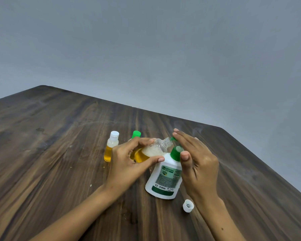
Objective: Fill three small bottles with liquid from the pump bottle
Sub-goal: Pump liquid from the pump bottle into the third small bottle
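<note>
I am holding an uncapped small bottle (150, 151) in my left hand (129, 164), fingers and thumb curled around its body, tilting it so its threaded neck is pointing toward two o'clock, right at the green spout of the pump bottle (165, 178). It is already carrying yellow liquid low down with white foam above, so I judge this to be the third fill, partly done. My right hand (196, 162) is resting flat over the green pump head, fingers straight and gripping nothing, the thumb hanging beside the collar. The pump bottle is standing on the tabletop (59, 153) near the centre, directly in front of me. The next move, as I read it, is asking for a steady press downward while I am keeping the neck lined up under the spout, since the opening looks narrow and any drift would be sending liquid onto the wood. At ten o'clock from the pump bottle a white-capped bottle (110, 146) is standing with yellow liquid inside, and just behind my left fingers a green-capped bottle (135, 135) is peeking out, mostly hidden. The loose white cap (188, 205) is lying at five o'clock, beside my right wrist, where a careless forearm could be knocking it away.
</note>
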{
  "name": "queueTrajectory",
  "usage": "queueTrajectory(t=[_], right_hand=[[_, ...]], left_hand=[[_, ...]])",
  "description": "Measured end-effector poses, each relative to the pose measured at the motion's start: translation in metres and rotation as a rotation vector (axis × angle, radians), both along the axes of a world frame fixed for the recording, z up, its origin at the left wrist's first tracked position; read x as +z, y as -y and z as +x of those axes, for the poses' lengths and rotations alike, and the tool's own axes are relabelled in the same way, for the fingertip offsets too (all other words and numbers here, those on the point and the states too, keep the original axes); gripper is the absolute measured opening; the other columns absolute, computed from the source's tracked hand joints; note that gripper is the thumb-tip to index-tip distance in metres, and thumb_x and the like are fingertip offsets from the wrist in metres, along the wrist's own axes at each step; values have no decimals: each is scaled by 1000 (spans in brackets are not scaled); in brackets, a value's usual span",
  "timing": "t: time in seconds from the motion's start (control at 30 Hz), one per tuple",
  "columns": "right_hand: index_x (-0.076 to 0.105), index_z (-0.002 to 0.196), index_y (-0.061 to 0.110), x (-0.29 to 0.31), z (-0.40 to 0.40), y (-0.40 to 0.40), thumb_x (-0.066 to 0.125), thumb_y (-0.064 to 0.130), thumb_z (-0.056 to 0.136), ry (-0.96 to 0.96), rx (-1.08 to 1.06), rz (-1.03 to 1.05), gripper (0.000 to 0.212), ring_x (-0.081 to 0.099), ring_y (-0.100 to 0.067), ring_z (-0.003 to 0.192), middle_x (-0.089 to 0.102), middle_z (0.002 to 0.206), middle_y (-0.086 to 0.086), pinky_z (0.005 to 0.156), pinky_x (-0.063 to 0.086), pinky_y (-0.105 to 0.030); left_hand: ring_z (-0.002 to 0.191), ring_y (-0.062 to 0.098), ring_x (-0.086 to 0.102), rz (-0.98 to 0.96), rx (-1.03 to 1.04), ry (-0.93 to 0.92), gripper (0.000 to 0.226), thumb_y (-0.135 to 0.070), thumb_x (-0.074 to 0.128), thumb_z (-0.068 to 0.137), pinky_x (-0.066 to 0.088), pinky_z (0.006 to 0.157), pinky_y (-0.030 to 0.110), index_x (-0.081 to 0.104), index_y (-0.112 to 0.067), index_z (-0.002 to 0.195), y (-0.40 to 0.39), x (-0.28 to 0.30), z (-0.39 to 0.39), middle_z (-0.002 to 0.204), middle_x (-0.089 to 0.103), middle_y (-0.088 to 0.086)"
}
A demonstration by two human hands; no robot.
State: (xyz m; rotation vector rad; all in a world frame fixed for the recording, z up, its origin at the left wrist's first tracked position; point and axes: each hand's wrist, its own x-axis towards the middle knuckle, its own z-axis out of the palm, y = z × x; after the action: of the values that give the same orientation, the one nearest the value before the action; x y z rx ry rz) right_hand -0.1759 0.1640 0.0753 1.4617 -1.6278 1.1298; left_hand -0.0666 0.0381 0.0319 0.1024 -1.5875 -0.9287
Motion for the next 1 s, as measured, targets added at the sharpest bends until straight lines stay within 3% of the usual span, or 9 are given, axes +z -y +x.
queueTrajectory(t=[0.17, 0.37, 0.53, 0.7, 0.87, 1.0], right_hand=[[72, 110, 9, -6, 2, 4, 24, 64, 97, 27, -19, 7, 74, 64, -13, 106, 69, 113, 0, 80, 56, -42], [71, 112, 10, 1, 1, 0, 20, 63, 98, -3, -12, -1, 75, 63, -15, 110, 68, 116, -2, 86, 54, -46], [72, 111, 10, -7, 2, 3, 24, 63, 97, 28, -27, 3, 73, 64, -13, 107, 69, 114, 1, 80, 56, -43], [70, 113, 11, 1, 1, 0, 21, 63, 98, 7, -6, 5, 73, 61, -13, 113, 67, 119, 0, 91, 52, -44], [72, 110, 10, -6, 2, 3, 25, 65, 96, 33, -33, 19, 74, 63, -11, 107, 69, 114, 1, 82, 56, -39], [70, 115, 12, 2, 1, -1, 20, 66, 96, -13, -39, 52, 76, 59, -10, 114, 66, 120, 1, 96, 49, -36]], left_hand=[[98, 1, 69, -21, 19, 8, 45, -39, 82, 67, 55, 82, 17, 72, -9, 98, 1, 1, 0, 102, 73, -10], [98, 4, 70, -17, 12, 4, 45, -37, 83, 67, 57, 83, 22, 73, -7, 98, 0, 0, 0, 103, 74, -6], [100, 3, 69, -29, 8, 8, 44, -38, 82, 68, 56, 84, 20, 72, -8, 99, 0, 1, 0, 104, 73, -8], [99, 4, 70, -9, 14, -3, 45, -37, 83, 67, 56, 83, 20, 73, -6, 97, -1, -1, 0, 103, 74, -6], [98, 2, 69, -27, 36, 15, 46, -37, 84, 68, 55, 82, 19, 73, -4, 98, 0, 1, 0, 102, 74, -5], [98, 4, 70, -2, 45, 25, 44, -30, 88, 64, 57, 83, 24, 73, -3, 96, 0, -1, 0, 101, 75, -2]])
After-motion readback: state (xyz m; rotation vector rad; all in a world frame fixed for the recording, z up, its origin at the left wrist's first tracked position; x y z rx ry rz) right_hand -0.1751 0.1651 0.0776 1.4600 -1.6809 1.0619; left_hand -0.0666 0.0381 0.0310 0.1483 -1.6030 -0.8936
